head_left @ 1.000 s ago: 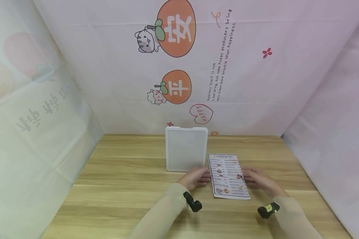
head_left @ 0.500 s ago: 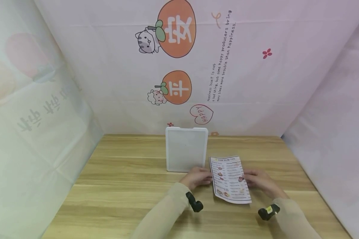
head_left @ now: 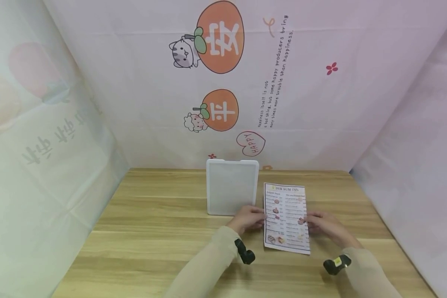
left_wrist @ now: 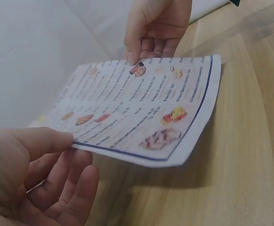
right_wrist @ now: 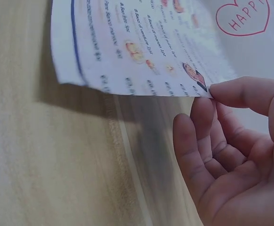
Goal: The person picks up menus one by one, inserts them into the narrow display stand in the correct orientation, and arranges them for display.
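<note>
A printed menu sheet [head_left: 286,217] with food pictures is held just above the wooden table [head_left: 152,231], its far end tilted up. My left hand [head_left: 250,218] pinches its left edge between thumb and fingers; the same left hand [left_wrist: 38,165] shows in the left wrist view under the sheet [left_wrist: 141,113]. At the opposite edge my right hand [head_left: 318,222] pinches the sheet; the right wrist view shows that hand [right_wrist: 230,146] with its thumb on the paper [right_wrist: 141,42]. A white framed board [head_left: 231,191] stands upright behind my left hand.
Printed cloth walls [head_left: 268,82] close the table on the back and both sides. Bare wood stretches left and right of the hands.
Both hands have lifted the menu sheet off the table and tipped its far end upward. The white board has not moved.
</note>
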`<action>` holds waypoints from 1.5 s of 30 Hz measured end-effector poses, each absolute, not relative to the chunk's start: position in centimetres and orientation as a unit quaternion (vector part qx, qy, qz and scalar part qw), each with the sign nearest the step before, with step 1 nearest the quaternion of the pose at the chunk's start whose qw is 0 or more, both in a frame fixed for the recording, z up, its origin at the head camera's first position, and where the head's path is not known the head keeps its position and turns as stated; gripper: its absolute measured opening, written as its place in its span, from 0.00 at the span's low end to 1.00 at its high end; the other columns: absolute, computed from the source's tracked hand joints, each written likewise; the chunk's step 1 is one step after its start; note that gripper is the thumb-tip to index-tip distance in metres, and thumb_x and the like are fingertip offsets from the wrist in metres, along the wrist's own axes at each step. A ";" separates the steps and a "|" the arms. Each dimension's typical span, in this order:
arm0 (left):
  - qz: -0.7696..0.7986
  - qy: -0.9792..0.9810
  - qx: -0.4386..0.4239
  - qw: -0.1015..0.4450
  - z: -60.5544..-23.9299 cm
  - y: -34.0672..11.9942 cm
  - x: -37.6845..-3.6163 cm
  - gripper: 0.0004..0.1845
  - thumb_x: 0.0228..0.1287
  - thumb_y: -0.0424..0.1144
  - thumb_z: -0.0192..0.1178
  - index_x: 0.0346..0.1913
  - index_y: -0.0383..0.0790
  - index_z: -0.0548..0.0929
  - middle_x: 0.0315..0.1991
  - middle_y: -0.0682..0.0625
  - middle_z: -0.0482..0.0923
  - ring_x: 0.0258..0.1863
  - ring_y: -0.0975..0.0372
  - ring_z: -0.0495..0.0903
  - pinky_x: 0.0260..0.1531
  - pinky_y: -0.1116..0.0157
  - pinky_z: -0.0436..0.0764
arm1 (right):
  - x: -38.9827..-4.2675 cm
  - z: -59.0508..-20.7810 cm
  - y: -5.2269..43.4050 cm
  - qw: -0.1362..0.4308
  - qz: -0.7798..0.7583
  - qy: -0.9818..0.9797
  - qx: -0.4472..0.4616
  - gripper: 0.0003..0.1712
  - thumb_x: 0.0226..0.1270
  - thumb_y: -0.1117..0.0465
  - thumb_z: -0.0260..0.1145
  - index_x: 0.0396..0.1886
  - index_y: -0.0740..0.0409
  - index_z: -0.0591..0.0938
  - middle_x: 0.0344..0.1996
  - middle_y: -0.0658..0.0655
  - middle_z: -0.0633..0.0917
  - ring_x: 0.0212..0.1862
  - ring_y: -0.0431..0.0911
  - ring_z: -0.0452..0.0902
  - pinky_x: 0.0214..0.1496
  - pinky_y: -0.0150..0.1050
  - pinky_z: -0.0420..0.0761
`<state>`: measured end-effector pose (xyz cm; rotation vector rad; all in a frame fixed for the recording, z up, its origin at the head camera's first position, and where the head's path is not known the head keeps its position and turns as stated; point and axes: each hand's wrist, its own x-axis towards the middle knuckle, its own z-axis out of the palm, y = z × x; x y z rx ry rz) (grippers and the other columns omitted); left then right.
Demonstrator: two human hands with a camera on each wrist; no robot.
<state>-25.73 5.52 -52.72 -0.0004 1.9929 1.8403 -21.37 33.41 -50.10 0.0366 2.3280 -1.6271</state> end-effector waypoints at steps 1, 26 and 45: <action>0.660 0.721 -0.001 0.210 -52.5 5.5 -25.7 0.13 0.63 0.34 0.69 0.49 0.33 0.86 0.34 0.48 0.84 0.32 0.61 0.83 0.37 0.65 0.85 | -21.4 -50.0 33.4 0.149 -0.566 0.810 0.014 0.24 0.73 0.60 0.62 0.58 0.77 0.75 0.47 0.65 0.85 0.46 0.50 0.83 0.53 0.45 0.81; 0.617 0.775 0.071 0.115 -50.1 4.6 -26.4 0.10 0.65 0.40 0.68 0.44 0.38 0.89 0.41 0.53 0.86 0.38 0.65 0.82 0.42 0.68 0.81 | -21.5 -47.3 33.0 0.114 -0.520 0.847 -0.001 0.31 0.77 0.49 0.59 0.63 0.74 0.73 0.57 0.70 0.80 0.58 0.62 0.78 0.64 0.61 0.71; 0.601 0.790 0.104 0.072 -46.4 2.3 -27.4 0.12 0.68 0.43 0.66 0.47 0.40 0.89 0.42 0.54 0.86 0.40 0.65 0.83 0.42 0.66 0.82 | -22.5 -44.2 30.7 0.038 -0.511 0.859 -0.010 0.35 0.76 0.42 0.59 0.62 0.69 0.74 0.56 0.66 0.82 0.56 0.58 0.79 0.63 0.61 0.71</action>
